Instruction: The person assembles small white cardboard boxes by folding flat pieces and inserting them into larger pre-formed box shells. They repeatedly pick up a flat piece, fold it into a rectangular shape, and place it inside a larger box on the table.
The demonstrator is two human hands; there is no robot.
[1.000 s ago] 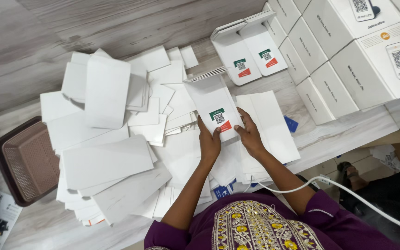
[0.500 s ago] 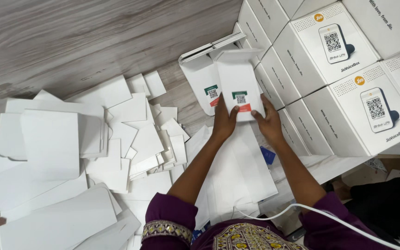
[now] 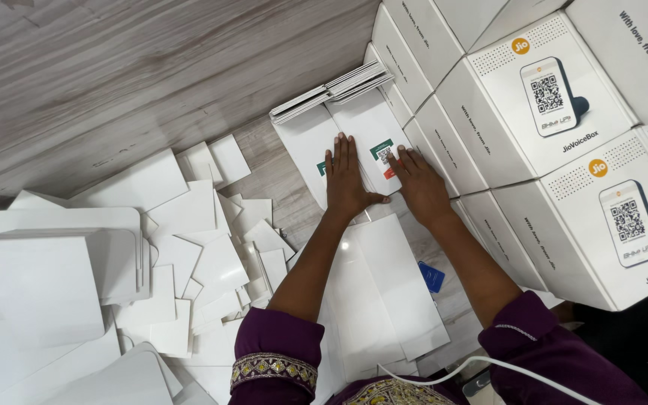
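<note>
My left hand (image 3: pixel 349 178) lies flat, fingers together, on a white folded card sleeve (image 3: pixel 303 142) on the floor. My right hand (image 3: pixel 420 186) presses flat on the neighbouring white sleeve (image 3: pixel 369 124), partly covering its green and red printed patch (image 3: pixel 385 154). Both sleeves lie side by side on two stacks of the same sleeves (image 3: pixel 331 91), whose edges show at the far end. Neither hand grips anything.
A wall of white cartons (image 3: pixel 534 142) with printed device pictures stands right of the stacks. A heap of loose white cards and flat sleeves (image 3: pixel 114 255) covers the floor at left. More white sheets (image 3: pixel 384 292) and a small blue tag (image 3: pixel 432 276) lie between my arms. A white cable (image 3: pixel 489 364) crosses my lap.
Both hands carried a white sleeve forward from the heap and laid it on the stacks by the cartons; the fingers now press flat on top instead of pinching it.
</note>
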